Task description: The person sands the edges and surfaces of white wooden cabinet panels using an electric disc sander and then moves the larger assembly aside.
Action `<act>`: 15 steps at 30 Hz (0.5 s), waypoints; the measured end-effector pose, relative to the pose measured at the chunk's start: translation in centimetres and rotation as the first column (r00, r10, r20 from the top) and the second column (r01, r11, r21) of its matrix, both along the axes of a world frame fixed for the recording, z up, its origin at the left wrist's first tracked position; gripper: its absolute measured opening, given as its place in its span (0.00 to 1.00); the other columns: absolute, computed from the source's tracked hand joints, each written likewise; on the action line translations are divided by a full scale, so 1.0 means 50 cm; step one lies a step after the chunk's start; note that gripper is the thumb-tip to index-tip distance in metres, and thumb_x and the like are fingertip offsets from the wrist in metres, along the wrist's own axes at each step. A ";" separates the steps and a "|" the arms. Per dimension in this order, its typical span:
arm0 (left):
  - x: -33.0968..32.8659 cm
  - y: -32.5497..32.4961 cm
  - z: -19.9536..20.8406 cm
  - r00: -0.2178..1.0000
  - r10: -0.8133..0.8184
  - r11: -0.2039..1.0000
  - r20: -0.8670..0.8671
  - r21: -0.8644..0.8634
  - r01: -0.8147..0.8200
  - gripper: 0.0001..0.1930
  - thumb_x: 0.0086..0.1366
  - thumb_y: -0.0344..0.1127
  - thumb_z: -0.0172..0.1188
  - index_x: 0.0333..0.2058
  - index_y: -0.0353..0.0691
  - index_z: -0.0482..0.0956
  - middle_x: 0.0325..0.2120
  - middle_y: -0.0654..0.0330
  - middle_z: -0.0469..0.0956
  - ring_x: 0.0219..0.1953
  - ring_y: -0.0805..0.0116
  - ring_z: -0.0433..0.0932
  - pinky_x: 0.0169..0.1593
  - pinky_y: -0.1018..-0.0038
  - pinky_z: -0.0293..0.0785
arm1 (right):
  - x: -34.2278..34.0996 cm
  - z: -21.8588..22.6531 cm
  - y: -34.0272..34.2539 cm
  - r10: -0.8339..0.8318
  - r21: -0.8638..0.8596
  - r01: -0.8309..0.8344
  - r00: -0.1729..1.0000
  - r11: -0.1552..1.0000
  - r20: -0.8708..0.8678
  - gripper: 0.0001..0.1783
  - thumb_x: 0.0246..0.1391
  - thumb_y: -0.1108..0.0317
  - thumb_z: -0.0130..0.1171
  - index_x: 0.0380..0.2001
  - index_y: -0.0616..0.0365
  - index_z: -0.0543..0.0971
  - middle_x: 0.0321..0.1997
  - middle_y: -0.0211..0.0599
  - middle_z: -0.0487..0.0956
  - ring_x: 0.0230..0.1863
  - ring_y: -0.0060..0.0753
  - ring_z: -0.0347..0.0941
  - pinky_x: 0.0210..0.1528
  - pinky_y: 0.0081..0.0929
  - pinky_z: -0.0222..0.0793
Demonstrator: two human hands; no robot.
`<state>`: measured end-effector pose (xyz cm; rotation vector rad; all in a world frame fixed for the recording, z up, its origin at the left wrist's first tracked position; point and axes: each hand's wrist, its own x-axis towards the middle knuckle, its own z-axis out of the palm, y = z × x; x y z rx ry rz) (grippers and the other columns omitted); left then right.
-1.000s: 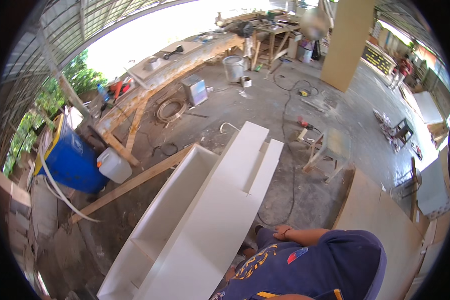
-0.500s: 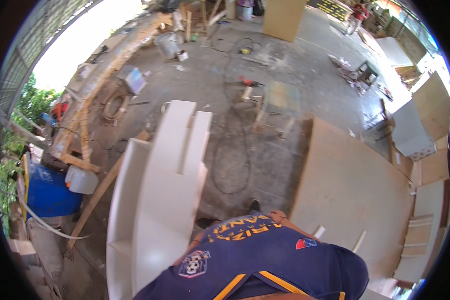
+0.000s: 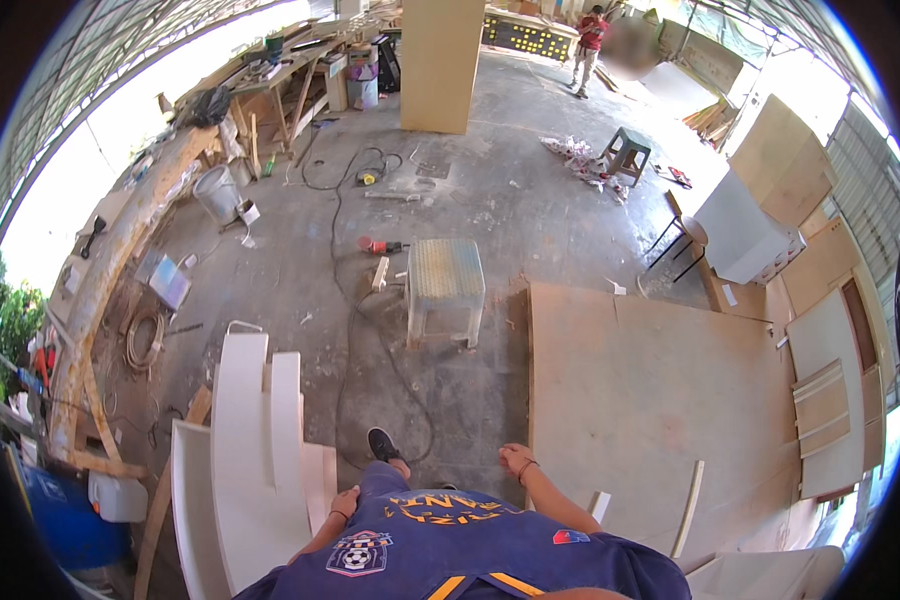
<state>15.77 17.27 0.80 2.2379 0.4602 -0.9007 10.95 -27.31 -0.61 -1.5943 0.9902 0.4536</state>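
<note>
Both of my hands are empty and hang low by my body. My left hand (image 3: pixel 345 502) is beside my thigh, its fingers loosely bent and not pressed together. Closest to it is a white cabinet (image 3: pixel 240 480) of long panels and shelves, just to the left and apart from the hand. My right hand (image 3: pixel 516 460), with a thin band at the wrist, is held out loosely open near the left edge of a large brown board (image 3: pixel 660 390). My dark shoe (image 3: pixel 382 443) is forward on the concrete floor.
Ahead stand a worn plastic stool (image 3: pixel 445 275), a red power tool (image 3: pixel 382 246) and a looping black cable (image 3: pixel 346 300) on the floor. A tall tan panel (image 3: pixel 437 70) is farther off. Another person (image 3: pixel 589 45) stands at the back right, near a dark stool (image 3: pixel 626 155).
My view has lifted and turned right; the white cabinet now sits lower and farther left. My left hand, mostly hidden before, now shows. One foot is now farther forward.
</note>
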 end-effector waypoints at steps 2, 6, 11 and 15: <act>0.066 -0.004 -0.024 1.000 -0.018 1.000 0.009 -0.001 0.018 0.29 0.60 0.58 0.48 0.44 0.37 0.77 0.44 0.44 0.75 0.50 0.52 0.72 0.53 0.67 0.65 | 0.082 0.032 0.022 -0.068 0.033 0.068 0.997 0.997 0.019 0.14 0.51 0.59 0.55 0.39 0.53 0.77 0.30 0.27 0.77 0.31 0.22 0.73 0.26 0.24 0.66; 0.214 0.033 -0.104 0.999 0.017 0.998 -0.031 -0.052 -0.019 0.30 0.60 0.59 0.47 0.44 0.36 0.77 0.45 0.42 0.74 0.53 0.50 0.70 0.55 0.66 0.62 | 0.215 -0.005 0.050 0.096 0.006 -0.096 0.994 0.995 -0.054 0.14 0.49 0.60 0.56 0.39 0.54 0.77 0.29 0.27 0.77 0.30 0.23 0.74 0.25 0.23 0.66; 0.371 0.086 -0.078 0.911 0.357 0.838 -0.208 -0.359 -0.411 0.22 0.60 0.54 0.55 0.38 0.38 0.78 0.17 0.65 0.68 0.15 0.74 0.63 0.19 0.75 0.59 | 0.305 -0.042 0.054 0.318 -0.106 -0.359 0.906 0.927 -0.281 0.17 0.49 0.60 0.55 0.40 0.57 0.78 0.34 0.33 0.79 0.32 0.27 0.76 0.29 0.25 0.71; 0.488 0.130 -0.052 0.976 0.210 0.960 -0.059 -0.175 -0.217 0.24 0.59 0.53 0.55 0.42 0.35 0.76 0.22 0.60 0.74 0.22 0.69 0.70 0.27 0.72 0.65 | 0.379 0.001 0.078 0.192 -0.035 -0.213 0.930 0.976 -0.312 0.19 0.49 0.58 0.56 0.42 0.56 0.79 0.40 0.37 0.80 0.38 0.32 0.77 0.40 0.27 0.72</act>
